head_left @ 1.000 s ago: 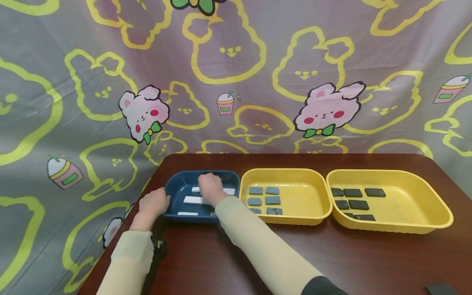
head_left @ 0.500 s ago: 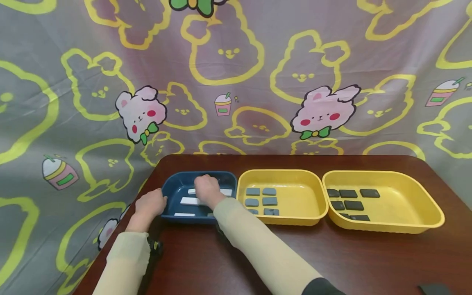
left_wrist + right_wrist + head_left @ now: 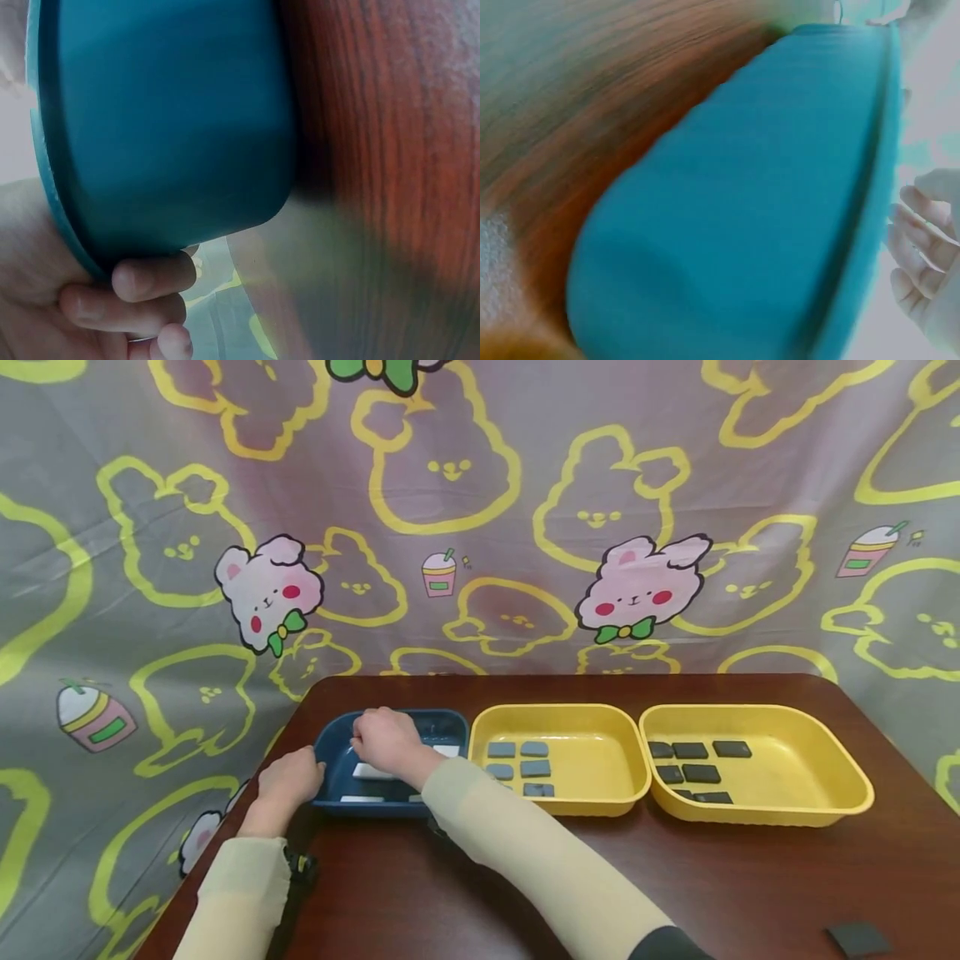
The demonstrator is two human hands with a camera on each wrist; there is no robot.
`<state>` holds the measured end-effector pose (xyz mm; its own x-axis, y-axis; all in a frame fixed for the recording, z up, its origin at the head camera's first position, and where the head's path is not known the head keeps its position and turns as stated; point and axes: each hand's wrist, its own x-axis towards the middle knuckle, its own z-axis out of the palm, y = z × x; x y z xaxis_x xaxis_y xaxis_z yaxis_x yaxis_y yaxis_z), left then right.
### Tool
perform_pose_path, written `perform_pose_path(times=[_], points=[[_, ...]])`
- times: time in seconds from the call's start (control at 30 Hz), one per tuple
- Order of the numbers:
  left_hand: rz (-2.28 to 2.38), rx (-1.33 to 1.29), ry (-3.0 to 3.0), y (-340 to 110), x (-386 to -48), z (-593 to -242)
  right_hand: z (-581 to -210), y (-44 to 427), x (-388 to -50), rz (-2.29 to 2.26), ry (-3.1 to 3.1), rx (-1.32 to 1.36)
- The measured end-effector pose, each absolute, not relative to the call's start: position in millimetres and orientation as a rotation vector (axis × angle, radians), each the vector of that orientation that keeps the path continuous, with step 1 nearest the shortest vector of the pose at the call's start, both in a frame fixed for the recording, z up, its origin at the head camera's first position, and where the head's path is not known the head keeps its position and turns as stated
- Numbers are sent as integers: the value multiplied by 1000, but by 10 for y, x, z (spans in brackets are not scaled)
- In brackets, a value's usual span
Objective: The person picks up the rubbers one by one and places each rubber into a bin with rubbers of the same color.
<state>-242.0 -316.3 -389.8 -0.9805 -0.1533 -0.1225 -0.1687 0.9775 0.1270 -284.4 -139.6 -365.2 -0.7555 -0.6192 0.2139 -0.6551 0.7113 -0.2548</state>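
Observation:
A blue plastic tray (image 3: 367, 810) stands at the left of the table, with several flat white strips (image 3: 367, 772) inside. My left hand (image 3: 288, 777) grips its left rim; the left wrist view shows curled fingers (image 3: 154, 277) under the rim corner of the tray (image 3: 172, 127). Above the tray is my right hand (image 3: 390, 743), bent down over the strips and partly hiding them. In the right wrist view the right hand (image 3: 932, 251) has loosely curled fingers just beyond the tray's rim, and no strip shows between them. Glare washes out that background.
Beside the blue tray stands a yellow tray (image 3: 555, 808) with several grey pieces (image 3: 536, 768) in rows. Further right, another yellow tray (image 3: 780, 815) holds several black pieces (image 3: 701, 773). A dark flat piece (image 3: 858, 938) lies near the table's front right. A patterned curtain (image 3: 480, 527) hangs behind.
My right hand has shifted left and slightly up over the blue tray, away from the right-hand strip. The left hand keeps its grip on the rim. The head view has turned slightly right.

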Motion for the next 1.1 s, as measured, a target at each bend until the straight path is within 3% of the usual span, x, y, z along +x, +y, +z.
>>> perform_pose_path(times=[0.27,0.63,1.1], points=[[209,-254,3005,-3179,-2434,-3876,-3463,-1164,-2710,416,-2688,1146],[196,-263,2994,-3246,-2380,-3866,-3167,-485,-2315,220,-2450,1339],[204,-246,2994,-3162,-2422,-3883,-3010,903,-2150,291,-2325,1266]])
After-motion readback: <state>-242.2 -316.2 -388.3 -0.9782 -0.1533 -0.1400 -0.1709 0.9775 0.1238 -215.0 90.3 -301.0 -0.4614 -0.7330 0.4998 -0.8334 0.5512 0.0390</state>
